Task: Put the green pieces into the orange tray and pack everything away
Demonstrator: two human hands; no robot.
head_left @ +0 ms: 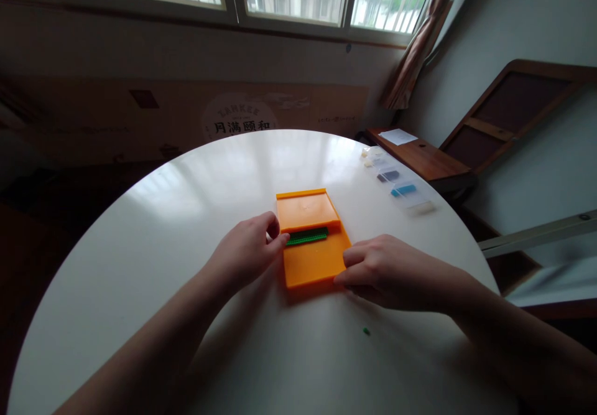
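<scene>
An orange plastic case [310,267] lies opened out on the white table, its lid part [303,208] on the far side. Inside, along the hinge line, sits a row of small green bricks [308,236]. My left hand [249,244] is closed at the case's left edge, its thumb tip by the left end of the green row. My right hand [377,272] grips the near right corner of the case with curled fingers. One small loose green piece [366,331] rests on the table, nearer to me than the right hand.
The round white table [140,265] fills the middle. At its far right edge lie clear plastic bags [396,181] with dark, blue and pale pieces. Behind them stands a wooden chair [420,157] with a paper on its seat.
</scene>
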